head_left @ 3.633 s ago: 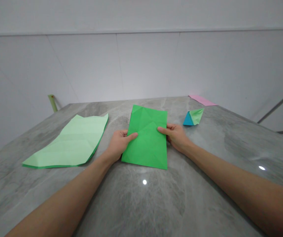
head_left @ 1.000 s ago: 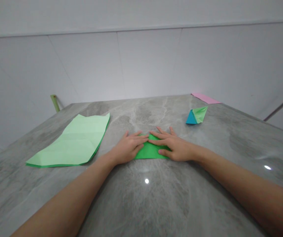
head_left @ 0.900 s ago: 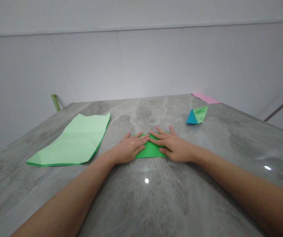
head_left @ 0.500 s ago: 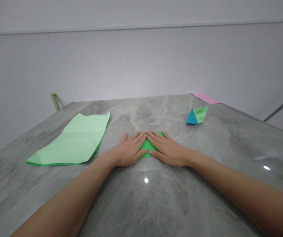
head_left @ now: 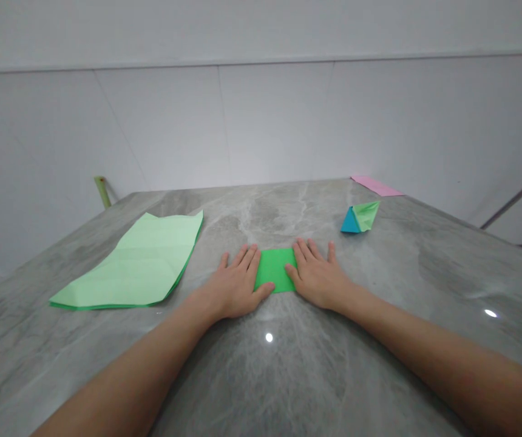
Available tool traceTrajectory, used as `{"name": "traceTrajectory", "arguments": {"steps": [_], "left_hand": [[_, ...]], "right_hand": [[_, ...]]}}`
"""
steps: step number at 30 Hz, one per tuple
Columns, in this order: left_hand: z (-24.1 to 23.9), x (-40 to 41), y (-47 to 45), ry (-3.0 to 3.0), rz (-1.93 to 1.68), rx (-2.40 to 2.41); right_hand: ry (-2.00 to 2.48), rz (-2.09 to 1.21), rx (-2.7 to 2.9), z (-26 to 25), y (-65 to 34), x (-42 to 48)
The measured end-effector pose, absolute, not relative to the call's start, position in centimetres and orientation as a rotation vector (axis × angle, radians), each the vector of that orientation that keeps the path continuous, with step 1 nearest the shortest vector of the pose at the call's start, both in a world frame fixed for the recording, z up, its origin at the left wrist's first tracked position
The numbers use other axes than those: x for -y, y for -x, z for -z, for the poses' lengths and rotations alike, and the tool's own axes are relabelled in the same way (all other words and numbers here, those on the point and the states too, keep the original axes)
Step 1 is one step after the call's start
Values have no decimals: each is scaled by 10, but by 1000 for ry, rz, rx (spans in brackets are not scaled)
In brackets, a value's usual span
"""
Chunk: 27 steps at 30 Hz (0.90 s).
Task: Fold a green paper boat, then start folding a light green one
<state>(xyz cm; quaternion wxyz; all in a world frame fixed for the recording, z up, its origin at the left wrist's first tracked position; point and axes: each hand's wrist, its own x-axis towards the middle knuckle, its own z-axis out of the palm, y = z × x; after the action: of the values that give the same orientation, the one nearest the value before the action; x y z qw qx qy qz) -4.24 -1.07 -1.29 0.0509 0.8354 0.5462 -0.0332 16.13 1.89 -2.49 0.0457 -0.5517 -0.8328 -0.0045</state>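
On the desk, green paper is held down by the left hand and right hand, both spread, nothing grasped; it could be skewed by uneven pressure.

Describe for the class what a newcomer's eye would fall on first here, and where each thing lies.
Probably the bright green paper near the middle of the grey tabletop, with the left hand and right hand spread at its two sides. Next might come the large pale green paper on the left, then the small blue-and-green folded piece beyond the right hand.
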Motion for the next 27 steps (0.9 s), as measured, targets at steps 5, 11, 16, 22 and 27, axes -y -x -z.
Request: {"name": "traceTrajectory", "arguments": {"steps": [5, 11, 16, 22, 27], "left_hand": [[13, 12, 33, -2661, 85, -1476], [15, 12, 34, -2607, 58, -1496], [15, 15, 36, -2575, 27, -1559], [11, 14, 48, -2566, -19, -1619], [-1, 5, 53, -2729, -234, -1392]], "right_hand": [[1253, 2, 2762, 23, -145, -8], [1308, -88, 2724, 24, -146, -9], [1476, -64, 2666, 21, -157, -8], [1608, -114, 2615, 18, -170, -15], [1763, -143, 2505, 17, -183, -34]]}}
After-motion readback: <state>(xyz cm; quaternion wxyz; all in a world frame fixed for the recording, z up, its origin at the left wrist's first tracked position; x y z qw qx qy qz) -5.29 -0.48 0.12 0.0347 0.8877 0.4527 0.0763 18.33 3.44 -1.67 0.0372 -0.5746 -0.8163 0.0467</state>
